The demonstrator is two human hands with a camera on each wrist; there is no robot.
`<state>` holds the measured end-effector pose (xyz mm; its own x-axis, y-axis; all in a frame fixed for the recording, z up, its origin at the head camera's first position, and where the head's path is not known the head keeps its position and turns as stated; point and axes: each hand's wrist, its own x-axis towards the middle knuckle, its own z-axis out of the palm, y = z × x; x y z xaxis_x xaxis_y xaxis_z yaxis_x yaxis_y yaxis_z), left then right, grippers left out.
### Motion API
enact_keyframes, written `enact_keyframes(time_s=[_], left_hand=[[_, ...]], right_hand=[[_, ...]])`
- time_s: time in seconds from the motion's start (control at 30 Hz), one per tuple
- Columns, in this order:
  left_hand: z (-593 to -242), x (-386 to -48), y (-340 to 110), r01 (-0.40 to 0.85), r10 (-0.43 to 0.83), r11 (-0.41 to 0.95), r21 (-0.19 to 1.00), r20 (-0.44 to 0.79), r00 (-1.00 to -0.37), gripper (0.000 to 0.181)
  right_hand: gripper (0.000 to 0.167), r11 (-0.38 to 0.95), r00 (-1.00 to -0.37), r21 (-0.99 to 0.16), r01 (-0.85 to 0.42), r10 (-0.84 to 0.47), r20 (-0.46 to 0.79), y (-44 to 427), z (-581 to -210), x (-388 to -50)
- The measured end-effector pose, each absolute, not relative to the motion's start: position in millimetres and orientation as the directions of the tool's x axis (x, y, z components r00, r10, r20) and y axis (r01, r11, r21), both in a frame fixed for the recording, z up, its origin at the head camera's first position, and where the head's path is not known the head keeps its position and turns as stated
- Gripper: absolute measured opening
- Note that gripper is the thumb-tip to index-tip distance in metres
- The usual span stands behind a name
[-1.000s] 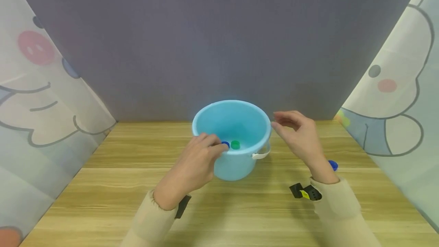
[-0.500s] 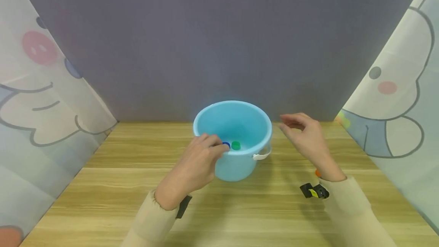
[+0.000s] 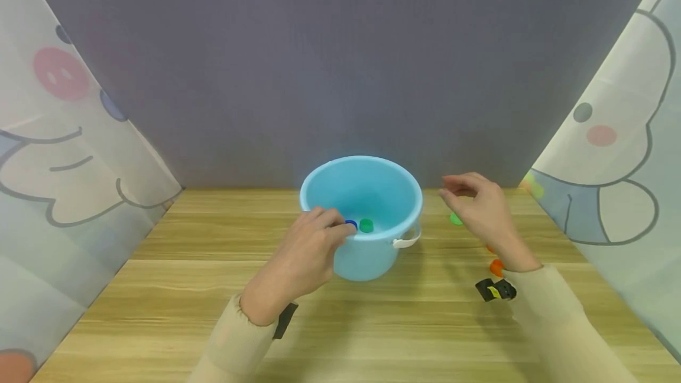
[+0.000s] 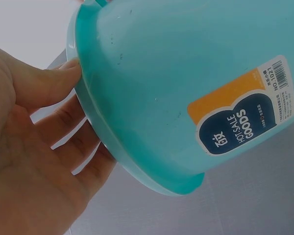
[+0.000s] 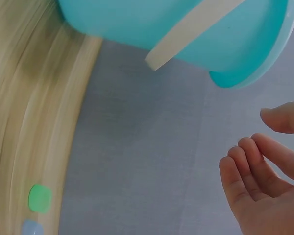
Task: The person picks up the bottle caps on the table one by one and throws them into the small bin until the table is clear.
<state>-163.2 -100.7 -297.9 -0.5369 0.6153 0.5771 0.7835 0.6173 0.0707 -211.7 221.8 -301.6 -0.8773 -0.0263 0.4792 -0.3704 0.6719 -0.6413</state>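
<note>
A light blue bucket [image 3: 364, 260] stands upright on the wooden table, its white handle [image 3: 407, 242] hanging at the side. My left hand [image 3: 304, 251] holds its near left rim [image 4: 100, 127], thumb and fingers on opposite sides of the edge. Inside the bucket lie a green bottle cap [image 3: 366, 226] and a blue cap [image 3: 350, 224], partly hidden by that hand. Right of the bucket, my right hand [image 3: 480, 208] hovers above the table, fingers loosely bent with nothing between them. In the right wrist view, a gap separates the thumb from the fingers [image 5: 232, 181].
A light green cap [image 3: 456, 218] lies by the right hand, partly covered. Nearer the wrist are orange caps [image 3: 497, 268], one mostly hidden. A pale bluish cap [image 5: 32, 228] shows in the right wrist view. A grey wall [image 3: 340, 64] rises behind the table.
My right hand has drifted right, away from the bucket, uncovering the light green and orange caps; the forearm now covers the blue cap on the table. The left hand stays on the rim.
</note>
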Motion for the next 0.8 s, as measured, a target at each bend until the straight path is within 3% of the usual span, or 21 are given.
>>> enact_keyframes(time_s=[0.8], left_hand=[[-296,-162,-101,0.776,0.614,0.625,0.080,0.563,-0.553,0.037]], right_hand=[[0.035,0.759,-0.903,-0.551,-0.346,-0.110,0.416,240,-305,-229]])
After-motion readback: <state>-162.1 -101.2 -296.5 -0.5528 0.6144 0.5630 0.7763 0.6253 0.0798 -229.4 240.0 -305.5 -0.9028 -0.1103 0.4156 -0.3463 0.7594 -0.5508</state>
